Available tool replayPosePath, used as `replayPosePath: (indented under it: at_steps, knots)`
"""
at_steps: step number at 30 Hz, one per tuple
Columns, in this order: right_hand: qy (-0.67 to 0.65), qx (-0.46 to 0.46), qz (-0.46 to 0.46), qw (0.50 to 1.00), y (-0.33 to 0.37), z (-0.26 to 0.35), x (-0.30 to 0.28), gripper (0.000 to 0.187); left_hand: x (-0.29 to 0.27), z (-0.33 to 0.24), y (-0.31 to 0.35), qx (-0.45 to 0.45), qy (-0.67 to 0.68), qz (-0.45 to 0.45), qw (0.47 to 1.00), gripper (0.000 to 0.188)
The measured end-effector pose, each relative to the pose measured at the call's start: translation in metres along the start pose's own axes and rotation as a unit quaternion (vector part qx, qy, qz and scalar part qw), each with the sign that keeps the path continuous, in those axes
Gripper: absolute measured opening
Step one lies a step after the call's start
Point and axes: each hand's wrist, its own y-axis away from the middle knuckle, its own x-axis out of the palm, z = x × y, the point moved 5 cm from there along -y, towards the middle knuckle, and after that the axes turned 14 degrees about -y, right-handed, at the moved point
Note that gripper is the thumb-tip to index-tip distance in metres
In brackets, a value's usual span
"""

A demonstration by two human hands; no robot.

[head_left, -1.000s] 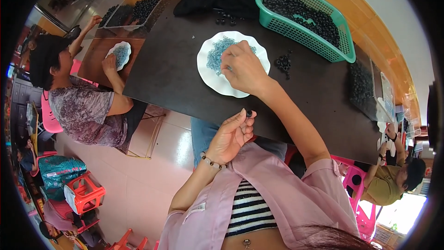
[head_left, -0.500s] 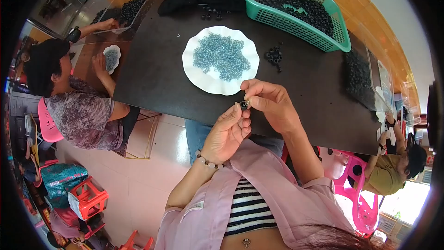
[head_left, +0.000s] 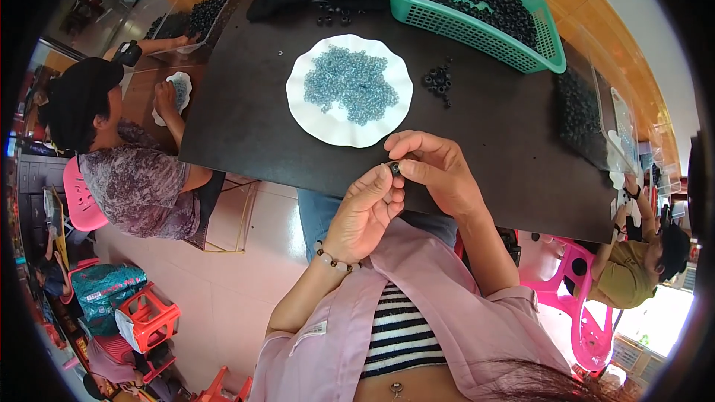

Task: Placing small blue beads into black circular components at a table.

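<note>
Small black ring — pinched betw. fingertips of left hand and right hand, both closed on it, held at near edge of dark table. Just beyond hands: white plate w/ blue-grey rings. Farther, to the right — loose black rings, green basket.

plate behind hands, basket beyond (right)
</note>
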Motion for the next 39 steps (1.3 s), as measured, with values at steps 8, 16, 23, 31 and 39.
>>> replayPosePath:
  at_steps: [8,16,23,31,39]
  knots:
    - [0.053,-0.011,-0.023,0.998,0.003,0.017,-0.016,0.019,0.001,0.000,-0.003,-0.011,0.003,0.000,1.000,0.026]
    - [0.464,-0.082,-0.179,0.863,-0.037,0.082,-0.109,0.015,-0.011,0.006,-0.010,-0.025,0.002,-0.007,1.000,0.025]
    - [0.582,-0.164,-0.129,0.786,-0.087,0.097,-0.145,0.021,-0.014,0.008,-0.018,-0.036,0.023,-0.002,0.999,0.026]
    - [0.638,-0.146,-0.107,0.749,-0.116,0.084,-0.156,0.020,-0.022,0.008,-0.025,-0.055,0.029,-0.004,0.998,0.026]
    - [0.510,-0.169,-0.142,0.832,-0.100,0.086,-0.151,0.010,-0.021,0.005,-0.030,-0.058,0.024,0.006,0.998,0.027]
